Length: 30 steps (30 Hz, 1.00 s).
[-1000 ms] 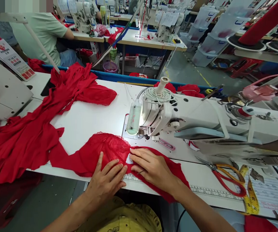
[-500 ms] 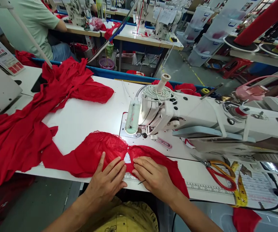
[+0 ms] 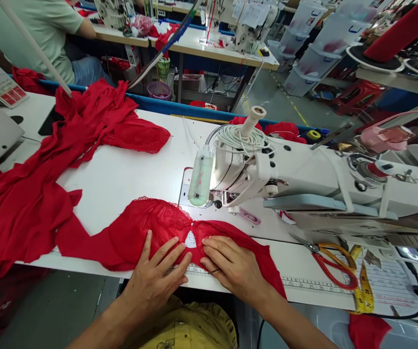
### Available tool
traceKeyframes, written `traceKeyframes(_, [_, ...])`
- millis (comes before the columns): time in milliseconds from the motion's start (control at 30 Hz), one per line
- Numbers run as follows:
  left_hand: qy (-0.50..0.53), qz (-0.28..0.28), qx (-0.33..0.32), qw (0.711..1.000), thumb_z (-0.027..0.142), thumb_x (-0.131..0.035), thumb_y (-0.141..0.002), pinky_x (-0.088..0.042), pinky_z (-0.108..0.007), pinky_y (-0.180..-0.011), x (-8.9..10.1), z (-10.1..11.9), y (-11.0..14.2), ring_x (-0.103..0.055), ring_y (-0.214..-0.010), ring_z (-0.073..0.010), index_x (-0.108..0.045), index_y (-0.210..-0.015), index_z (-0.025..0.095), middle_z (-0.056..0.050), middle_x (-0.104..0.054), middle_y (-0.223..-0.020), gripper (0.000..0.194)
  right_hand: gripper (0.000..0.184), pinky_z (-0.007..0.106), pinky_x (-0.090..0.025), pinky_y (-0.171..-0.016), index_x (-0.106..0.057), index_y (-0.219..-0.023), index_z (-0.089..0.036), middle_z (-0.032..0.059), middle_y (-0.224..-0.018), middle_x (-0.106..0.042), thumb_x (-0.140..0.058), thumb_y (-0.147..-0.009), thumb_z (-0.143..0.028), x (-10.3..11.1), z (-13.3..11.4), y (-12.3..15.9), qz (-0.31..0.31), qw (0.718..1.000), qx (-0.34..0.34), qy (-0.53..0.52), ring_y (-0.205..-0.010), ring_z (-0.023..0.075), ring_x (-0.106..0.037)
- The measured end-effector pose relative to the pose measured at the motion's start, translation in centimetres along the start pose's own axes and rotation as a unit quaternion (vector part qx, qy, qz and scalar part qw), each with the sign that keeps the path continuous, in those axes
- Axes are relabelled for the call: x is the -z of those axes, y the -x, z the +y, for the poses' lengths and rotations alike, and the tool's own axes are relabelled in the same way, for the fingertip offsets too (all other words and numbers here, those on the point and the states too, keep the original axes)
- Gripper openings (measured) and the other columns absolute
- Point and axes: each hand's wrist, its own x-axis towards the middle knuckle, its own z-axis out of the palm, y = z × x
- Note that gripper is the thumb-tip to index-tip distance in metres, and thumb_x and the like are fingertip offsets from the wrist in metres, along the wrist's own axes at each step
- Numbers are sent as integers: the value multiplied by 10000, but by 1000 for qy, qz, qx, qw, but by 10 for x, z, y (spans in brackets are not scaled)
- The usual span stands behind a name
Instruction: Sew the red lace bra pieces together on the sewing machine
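Observation:
A red lace bra (image 3: pixel 136 228) lies spread along the front edge of the sewing table, its two cups joined at the centre above a small teardrop gap. My left hand (image 3: pixel 161 266) rests on the left cup with fingers spread and flat. On the right cup, beside the gap, my right hand (image 3: pixel 232 266) presses with its fingers bent and close together. A thin dark pointed tool (image 3: pixel 214 270) shows slightly under those fingers; most of it is hidden, and its kind is unclear. Just beyond the bra stands the sewing machine (image 3: pixel 285 167), its needle area behind a pale green guard.
Red fabric (image 3: pixel 30 203) is heaped at the left. Orange-handled scissors (image 3: pixel 334 264), a yellow tape measure (image 3: pixel 364 291) and a written sheet lie at the right. A ruler strip (image 3: pixel 310 286) runs along the front edge. Another person (image 3: pixel 45 39) sits beyond the table.
The view has shifted slightly. Both hands stay on the bra in nearly the same places; the pointed tool's tip sticks out less from under my right hand.

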Motion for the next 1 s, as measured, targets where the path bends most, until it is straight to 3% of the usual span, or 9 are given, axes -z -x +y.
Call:
traceKeyframes(267, [-10,-13,10,1000,363,-612,-973,-19,-606,-1248,-2,0,2,-597,-1233,-241,-649,-1300,257,-40,-703,-1269,345,180,223,-559,-676,-712,-1100,-172,66,-1056,-758,-608,-981,-258,2,0,-2,6,997,35,63,-1012,195,-681])
traceKeyframes(400, [-2,-18,13,1000,373,-595,-982,-6,-608,-1248,6,3,-3,-585,-1252,-249,-648,-1290,248,-45,-699,-1269,336,211,255,-589,-769,-708,-1121,-161,82,-1085,-746,-583,-993,-273,7,-2,-4,-10,1000,17,18,-1043,202,-672])
traceKeyframes(467, [14,-24,12,1000,312,-574,-995,-80,-593,-1254,10,0,-10,-584,-1252,-249,-653,-1257,198,-62,-711,-1223,296,203,289,-585,-868,-705,-1130,-148,85,-1098,-742,-576,-989,-217,7,-5,-6,1,1000,10,1,-1058,202,-669])
traceKeyframes(567, [36,-38,-17,998,151,-460,-1020,-291,-498,-1223,9,-13,-25,-578,-1261,-221,-631,-1236,115,-114,-694,-1225,278,220,295,-574,-919,-703,-1155,-150,87,-1149,-739,-565,-990,-194,2,-7,-11,20,1000,11,11,-1098,200,-665])
traceKeyframes(667, [20,-73,-35,997,255,-419,-1049,-376,-500,-1170,1,-31,-36,-539,-1318,-252,-548,-1353,102,-150,-627,-1354,364,354,302,-600,-859,-677,-1242,-146,101,-1271,-697,-571,-994,-376,-2,-1,-12,-1,999,-10,53,-1159,240,-649])
traceKeyframes(833, [-7,-128,-4,992,489,-417,-1033,-215,-546,-1229,-10,-48,-45,-417,-1430,-273,-347,-1540,163,-125,-495,-1518,606,522,315,-599,-858,-618,-1357,-190,75,-1382,-628,-577,-959,-525,5,20,-9,-62,993,-58,83,-1238,259,-604])
traceKeyframes(1000, [-37,-134,2,990,534,-400,-1025,-137,-551,-1242,-11,-48,-48,-355,-1468,-276,-245,-1588,207,-89,-438,-1567,669,636,358,-598,-880,-601,-1380,-181,72,-1408,-604,-564,-928,-627,8,26,-7,-70,990,-70,100,-1250,274,-597])
